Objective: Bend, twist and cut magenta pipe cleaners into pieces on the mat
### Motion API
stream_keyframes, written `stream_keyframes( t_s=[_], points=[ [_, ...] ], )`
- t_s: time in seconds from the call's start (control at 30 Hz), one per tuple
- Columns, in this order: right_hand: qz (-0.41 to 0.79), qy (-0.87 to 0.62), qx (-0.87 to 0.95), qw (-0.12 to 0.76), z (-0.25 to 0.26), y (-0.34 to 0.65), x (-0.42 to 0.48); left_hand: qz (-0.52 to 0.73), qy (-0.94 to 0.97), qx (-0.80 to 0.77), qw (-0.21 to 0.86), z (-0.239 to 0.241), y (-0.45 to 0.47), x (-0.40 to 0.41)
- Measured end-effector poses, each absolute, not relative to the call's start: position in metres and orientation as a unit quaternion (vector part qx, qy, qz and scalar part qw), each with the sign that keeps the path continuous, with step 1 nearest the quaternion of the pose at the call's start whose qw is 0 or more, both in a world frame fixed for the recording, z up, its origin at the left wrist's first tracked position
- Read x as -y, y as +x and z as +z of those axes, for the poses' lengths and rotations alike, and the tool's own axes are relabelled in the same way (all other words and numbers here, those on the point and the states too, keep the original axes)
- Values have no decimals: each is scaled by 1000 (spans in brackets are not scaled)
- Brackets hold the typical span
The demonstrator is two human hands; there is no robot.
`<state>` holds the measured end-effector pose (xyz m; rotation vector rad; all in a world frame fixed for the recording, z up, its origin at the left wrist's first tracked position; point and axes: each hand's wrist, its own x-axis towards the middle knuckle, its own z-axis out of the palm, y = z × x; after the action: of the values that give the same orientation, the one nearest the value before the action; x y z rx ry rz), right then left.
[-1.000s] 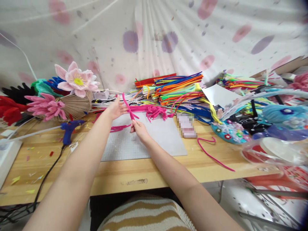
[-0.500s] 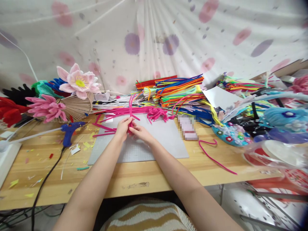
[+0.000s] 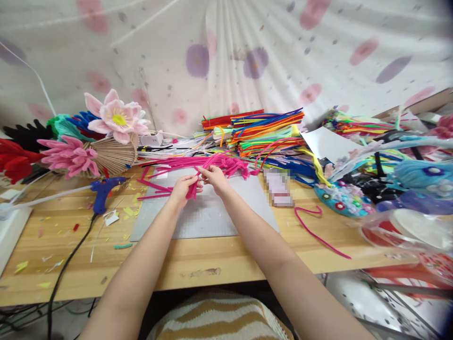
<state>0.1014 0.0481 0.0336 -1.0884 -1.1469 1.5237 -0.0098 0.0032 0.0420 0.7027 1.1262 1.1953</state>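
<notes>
My left hand (image 3: 182,190) is closed around the lower part of a bent hot-pink pipe cleaner (image 3: 193,190) above a grey cutting mat (image 3: 212,215). My right hand (image 3: 213,177) pinches the upper end of the same pipe cleaner, just right of the left hand. Behind the hands lies a bundle of loose pink pipe cleaners (image 3: 184,163), with a few more pink pieces (image 3: 152,188) at the mat's left corner.
A blue glue gun (image 3: 102,190) with a black cord lies left of the mat. Pink fuzzy flowers (image 3: 115,118) stand at the back left. Stacked coloured pipe cleaners (image 3: 269,134) fill the back. A long pink pipe cleaner (image 3: 314,231) lies right. Scraps dot the wooden table (image 3: 198,262).
My left hand came back from the far pile to the pipe cleaner held by the right hand. My right hand then rose to pinch its upper end, which is now bent over.
</notes>
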Motion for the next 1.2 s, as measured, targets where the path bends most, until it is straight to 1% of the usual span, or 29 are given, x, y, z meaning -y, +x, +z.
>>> stream_keyframes(
  t_s=[0.13, 0.23, 0.33, 0.4, 0.5, 0.6, 0.73, 0.87, 1.03, 1.2],
  points=[
    [628, -400, 472, 472, 27, 104, -44, 532, 259, -480, 647, 43, -13, -4],
    [612, -336, 558, 449, 27, 113, -43, 490, 181, -438, 732, 49, -20, -4],
    [553, -322, 651, 408, 32, 123, -45, 424, 89, -355, 828, 53, -29, -2],
    [510, -312, 697, 396, 36, 128, -46, 410, 48, -310, 857, 54, -32, 0],
    [460, -285, 742, 396, 43, 133, -45, 407, 37, -289, 866, 55, -32, 1],
    [420, -294, 757, 405, 49, 135, -43, 408, 70, -310, 856, 58, -28, 0],
    [397, -289, 784, 380, 58, 139, -45, 423, 111, -341, 832, 62, -24, 0],
    [456, -273, 770, 353, 62, 142, -51, 421, 105, -322, 841, 64, -18, 2],
    [522, -267, 724, 364, 68, 139, -52, 438, 104, -293, 844, 67, -13, 5],
    [540, -271, 715, 352, 84, 137, -49, 439, 122, -287, 843, 72, -10, 1]
  ],
)
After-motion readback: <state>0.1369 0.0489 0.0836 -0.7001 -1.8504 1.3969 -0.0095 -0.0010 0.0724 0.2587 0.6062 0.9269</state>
